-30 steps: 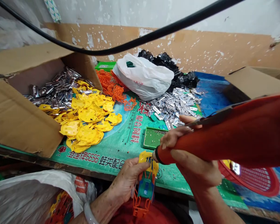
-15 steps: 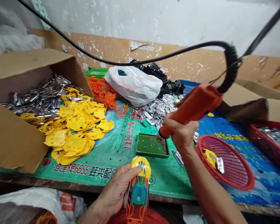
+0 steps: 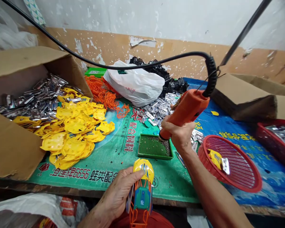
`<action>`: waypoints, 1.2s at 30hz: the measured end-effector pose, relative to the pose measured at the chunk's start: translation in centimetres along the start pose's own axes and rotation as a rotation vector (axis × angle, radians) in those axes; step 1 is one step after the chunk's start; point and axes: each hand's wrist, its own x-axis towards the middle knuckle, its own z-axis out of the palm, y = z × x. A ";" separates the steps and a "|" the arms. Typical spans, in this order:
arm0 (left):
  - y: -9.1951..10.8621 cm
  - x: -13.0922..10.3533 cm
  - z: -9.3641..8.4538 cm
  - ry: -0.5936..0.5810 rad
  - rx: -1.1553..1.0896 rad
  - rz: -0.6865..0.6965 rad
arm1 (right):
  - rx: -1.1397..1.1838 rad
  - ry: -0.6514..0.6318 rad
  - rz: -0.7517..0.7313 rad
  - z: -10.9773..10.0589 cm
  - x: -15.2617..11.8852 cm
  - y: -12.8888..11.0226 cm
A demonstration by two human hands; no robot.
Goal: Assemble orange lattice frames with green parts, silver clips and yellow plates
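My left hand (image 3: 120, 193) grips a partly built plastic toy vehicle body (image 3: 142, 197) near the table's front edge. The toy has a yellow nose piece under my thumb, an orange frame and a green and blue middle part. Wrapped round an orange electric screwdriver (image 3: 184, 109) is my right hand (image 3: 182, 134). The screwdriver tilts down to the left, and its lower end is over the right side of a green tray (image 3: 154, 155) with small screws (image 3: 166, 146). Whether its tip touches the screws I cannot tell.
A cardboard box (image 3: 14, 148) spills silvery parts (image 3: 35, 98) and yellow pieces (image 3: 76, 123) at left. Orange frames (image 3: 102, 91), a white bag (image 3: 135, 85) and black parts (image 3: 175, 85) lie behind. At right stands a red basket (image 3: 247, 167); a black cable (image 3: 123, 67) hangs across.
The screwdriver in my right hand has shifted slightly left and its cable with it. My left hand keeps its hold on the toy vehicle body. The view has moved a little.
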 end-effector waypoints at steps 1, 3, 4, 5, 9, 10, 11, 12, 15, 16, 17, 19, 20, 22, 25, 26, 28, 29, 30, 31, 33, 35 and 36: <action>-0.1 0.0 -0.1 0.000 0.003 -0.001 | 0.002 0.000 0.001 0.0 0.0 0.0; -0.2 0.1 -0.2 -0.003 0.004 0.003 | -0.003 0.003 0.005 0.0 0.0 0.0; -0.2 0.2 -0.3 -0.007 0.006 0.006 | -0.007 0.006 0.007 0.0 0.0 0.0; -0.3 0.2 -0.3 -0.009 0.006 0.007 | -0.010 0.009 0.009 0.0 0.0 0.0; -0.3 0.3 -0.3 -0.019 -0.008 0.000 | -0.015 0.015 0.020 0.0 0.0 -0.1; -0.3 0.3 -0.2 -0.022 -0.017 0.005 | -0.018 0.014 0.020 0.0 0.0 -0.1; -0.3 0.4 -0.2 -0.027 -0.022 0.011 | -0.020 0.013 0.018 0.0 0.0 0.0; -0.3 0.4 -0.2 -0.028 -0.022 0.021 | -0.022 0.012 0.015 0.0 0.0 0.0; -0.4 0.5 -0.4 -0.011 -0.007 0.045 | -0.024 0.015 0.004 0.0 0.1 0.0; -0.4 0.6 -0.4 -0.003 -0.004 0.054 | -0.024 0.017 0.001 0.1 0.1 0.0; -0.4 0.6 -0.5 0.004 -0.003 0.063 | -0.022 0.018 -0.001 0.1 0.1 0.0; -0.4 0.7 -0.6 0.016 -0.009 0.074 | -0.016 0.020 -0.004 0.1 0.0 0.0; -0.4 0.7 -0.6 0.024 -0.016 0.076 | -0.012 0.022 -0.006 0.1 0.0 0.1; -0.4 0.8 -0.7 0.050 -0.031 0.070 | -0.003 0.031 -0.007 0.0 0.1 0.1; -0.4 1.1 -0.7 0.101 -0.046 0.055 | 0.012 0.046 -0.014 -0.2 0.3 0.0; -0.4 1.1 -0.7 0.118 -0.050 0.052 | 0.027 0.048 -0.015 -0.4 0.3 -0.3; -0.4 1.2 -0.6 0.140 -0.061 0.050 | 0.089 0.052 -0.023 -0.6 0.2 -1.2; -0.4 1.2 -0.5 0.145 -0.066 0.048 | 0.136 0.048 -0.032 -0.8 0.0 -1.9; -0.3 1.2 -0.5 0.145 -0.069 0.044 | 0.189 0.032 -0.040 -0.9 -0.3 -2.6; -0.3 1.1 -0.4 0.139 -0.072 0.040 | 0.245 0.006 -0.045 -1.0 -0.7 -3.5; -0.3 1.1 -0.3 0.125 -0.082 0.034 | 0.356 -0.078 -0.027 -1.3 -2.0 -5.2; -0.2 1.0 -0.2 0.111 -0.107 0.038 | 0.446 -0.171 0.038 -1.6 -3.4 -6.5; -0.2 1.0 -0.2 0.100 -0.120 0.043 | 0.476 -0.206 0.074 -1.6 -4.1 -7.0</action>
